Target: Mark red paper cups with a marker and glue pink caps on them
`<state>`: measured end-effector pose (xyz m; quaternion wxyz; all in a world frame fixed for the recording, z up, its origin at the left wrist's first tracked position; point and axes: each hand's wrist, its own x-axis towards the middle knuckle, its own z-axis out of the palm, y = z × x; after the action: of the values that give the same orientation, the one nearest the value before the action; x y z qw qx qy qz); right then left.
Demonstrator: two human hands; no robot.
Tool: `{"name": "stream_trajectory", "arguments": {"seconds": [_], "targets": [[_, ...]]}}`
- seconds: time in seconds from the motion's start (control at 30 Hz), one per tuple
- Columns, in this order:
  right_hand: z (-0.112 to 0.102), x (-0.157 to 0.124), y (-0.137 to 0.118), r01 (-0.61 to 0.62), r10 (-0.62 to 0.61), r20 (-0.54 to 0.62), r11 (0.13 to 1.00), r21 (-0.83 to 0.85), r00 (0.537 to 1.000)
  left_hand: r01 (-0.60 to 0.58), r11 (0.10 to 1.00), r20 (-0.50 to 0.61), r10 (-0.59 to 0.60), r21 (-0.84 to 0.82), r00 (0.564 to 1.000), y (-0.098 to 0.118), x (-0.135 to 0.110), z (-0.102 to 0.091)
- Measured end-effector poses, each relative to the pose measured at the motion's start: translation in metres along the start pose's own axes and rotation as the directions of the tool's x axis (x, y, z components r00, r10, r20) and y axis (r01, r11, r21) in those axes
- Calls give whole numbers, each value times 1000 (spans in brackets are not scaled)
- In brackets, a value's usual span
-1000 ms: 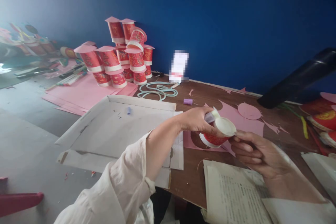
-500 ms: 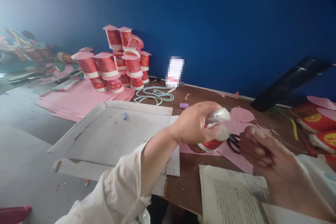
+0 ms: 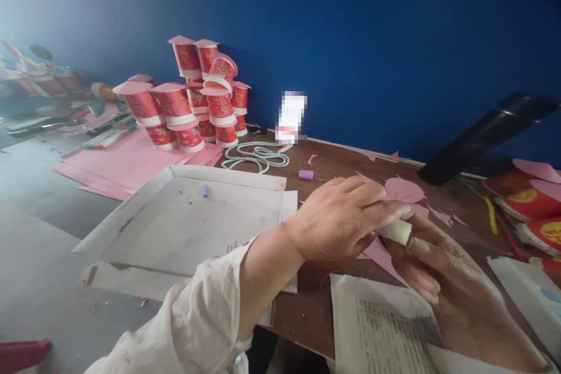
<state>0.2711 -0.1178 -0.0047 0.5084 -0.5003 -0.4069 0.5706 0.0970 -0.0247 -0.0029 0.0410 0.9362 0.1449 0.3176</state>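
Note:
My left hand (image 3: 346, 222) is closed, palm down, around a pale glue stick (image 3: 397, 231) whose end pokes out past its fingers. My right hand (image 3: 447, 280) sits just below and to the right, fingers curled, thumb touching the stick's end. What its fingers enclose is hidden. Both hands hover over pink paper scraps (image 3: 381, 254) on the brown table (image 3: 333, 163). A cut pink paper circle (image 3: 404, 190) lies just behind them. The red cup seen earlier is out of sight.
A pile of red paper cups with pink lids (image 3: 193, 99) stands at the back left on pink sheets (image 3: 131, 160). Flattened cardboard (image 3: 197, 216), a coiled cord (image 3: 256, 155), a purple cap (image 3: 305, 175), printed pages (image 3: 385, 327), a black cylinder (image 3: 486, 137) and more red cups (image 3: 526, 201) surround the hands.
The red cup held between both hands a second ago has dropped out of view. My left hand has turned palm down and lowered with the glue stick; my right hand has closed in on its end.

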Motion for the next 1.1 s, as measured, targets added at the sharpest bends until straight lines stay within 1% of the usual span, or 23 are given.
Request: {"name": "stream_trajectory", "arguments": {"seconds": [0.1, 0.2, 0.4, 0.57, 0.73, 0.83, 0.9, 0.97, 1.03, 1.1], "targets": [[3, 2, 0, 17, -18, -36, 999, -28, 999, -32, 995, 10, 31, 95, 999, -1, 0, 3], [5, 1, -2, 30, -32, -27, 998, -59, 999, -57, 988, 30, 53, 146, 998, -1, -1, 3], [0, 2, -3, -23, 22, -8, 997, -72, 1000, -81, 983, 7, 81, 164, 997, -5, -2, 6], [-11, 9, 5, -11, 12, 54, 1000, -22, 998, -98, 983, -17, 102, 155, 995, -6, -2, 9], [-15, 11, 6, -52, 52, -12, 998, -38, 999, -93, 982, 14, 91, 163, 996, -4, -2, 8], [-12, 8, 4, -55, 54, -17, 997, -53, 998, -96, 982, 13, 95, 163, 995, -3, -1, 7], [-6, 4, 3, -42, 37, -49, 995, -86, 998, -93, 982, 13, 92, 162, 996, -2, -1, 6], [0, -1, 2, -7, -7, -110, 993, -121, 994, -91, 983, 23, 88, 158, 996, -1, 0, 5], [7, -5, 0, 22, -42, -144, 990, -140, 989, -95, 985, 31, 92, 143, 995, 0, 0, 5], [10, -7, -1, 38, -59, -140, 987, -154, 988, -91, 990, 25, 89, 108, 996, 1, -1, 7]]}}
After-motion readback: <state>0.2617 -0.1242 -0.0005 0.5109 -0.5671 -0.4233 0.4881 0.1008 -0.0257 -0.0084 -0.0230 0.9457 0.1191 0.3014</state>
